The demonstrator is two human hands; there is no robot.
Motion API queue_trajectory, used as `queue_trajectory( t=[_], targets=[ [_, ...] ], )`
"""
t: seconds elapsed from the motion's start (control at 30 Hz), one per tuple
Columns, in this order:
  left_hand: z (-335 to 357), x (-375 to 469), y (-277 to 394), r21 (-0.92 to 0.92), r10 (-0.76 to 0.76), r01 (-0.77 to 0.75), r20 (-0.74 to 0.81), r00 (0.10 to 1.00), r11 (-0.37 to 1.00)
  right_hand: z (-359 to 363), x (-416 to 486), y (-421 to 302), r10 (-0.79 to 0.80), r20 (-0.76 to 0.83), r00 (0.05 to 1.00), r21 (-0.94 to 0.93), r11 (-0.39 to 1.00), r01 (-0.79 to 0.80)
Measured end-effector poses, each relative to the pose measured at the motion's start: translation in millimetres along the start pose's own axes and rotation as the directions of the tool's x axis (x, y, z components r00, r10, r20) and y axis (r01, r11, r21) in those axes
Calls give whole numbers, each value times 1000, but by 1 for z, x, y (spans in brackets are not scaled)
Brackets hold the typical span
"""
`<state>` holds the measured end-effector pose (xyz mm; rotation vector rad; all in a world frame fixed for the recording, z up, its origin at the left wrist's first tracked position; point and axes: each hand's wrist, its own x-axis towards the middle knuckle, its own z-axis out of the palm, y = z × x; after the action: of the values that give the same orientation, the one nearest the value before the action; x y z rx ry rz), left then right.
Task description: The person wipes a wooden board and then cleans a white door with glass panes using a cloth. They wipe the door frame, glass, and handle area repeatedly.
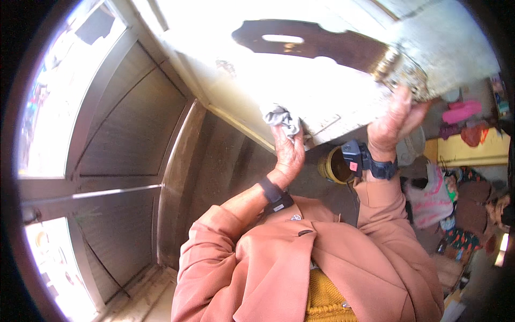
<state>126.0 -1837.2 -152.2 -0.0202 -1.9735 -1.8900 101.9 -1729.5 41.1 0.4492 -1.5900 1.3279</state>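
A crumpled grey-white cloth (281,117) is in my left hand (289,151), pressed against a pale, glare-lit surface (241,90) before me. My right hand (392,120) touches the worn edge of that surface at the right; its fingertips are blurred, and I cannot tell whether they grip it. Just above the right hand is a rough, stained patch with a brass-coloured fitting (386,64). From there a dark brown shaped plate (310,42) with an oblong slot reaches leftward across the pale surface.
Dark panelled doors or shutters (132,120) with bright openings stand at the left. A yellowish bucket (334,166) is below, between my arms. At the right are a pale container (411,147), a white plastic bag with pink print (430,199), a pink item (462,111) and piled cloth (472,201).
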Motion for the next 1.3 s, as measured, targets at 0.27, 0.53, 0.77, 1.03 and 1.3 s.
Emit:
queue_trajectory(
  t=[0.27,0.53,0.77,1.03,1.3],
  targets=[
    [10,20,-18,-15,43,-48,-231,972,999,-3,4,7,-8,11,1000,-69,998,9],
    [-24,101,-31,-17,58,-74,-455,889,997,22,5,-12,21,-85,996,-34,999,-24],
    [24,70,-114,68,62,-33,-500,864,997,-101,-37,29,2,-120,993,-96,995,-14],
    [77,22,-141,61,63,-42,-419,906,997,-182,-65,85,-3,-85,996,-92,996,-5],
    [100,-13,-120,-231,6,-102,-383,924,968,-172,-62,83,-103,-134,986,-137,987,85]
  ],
)
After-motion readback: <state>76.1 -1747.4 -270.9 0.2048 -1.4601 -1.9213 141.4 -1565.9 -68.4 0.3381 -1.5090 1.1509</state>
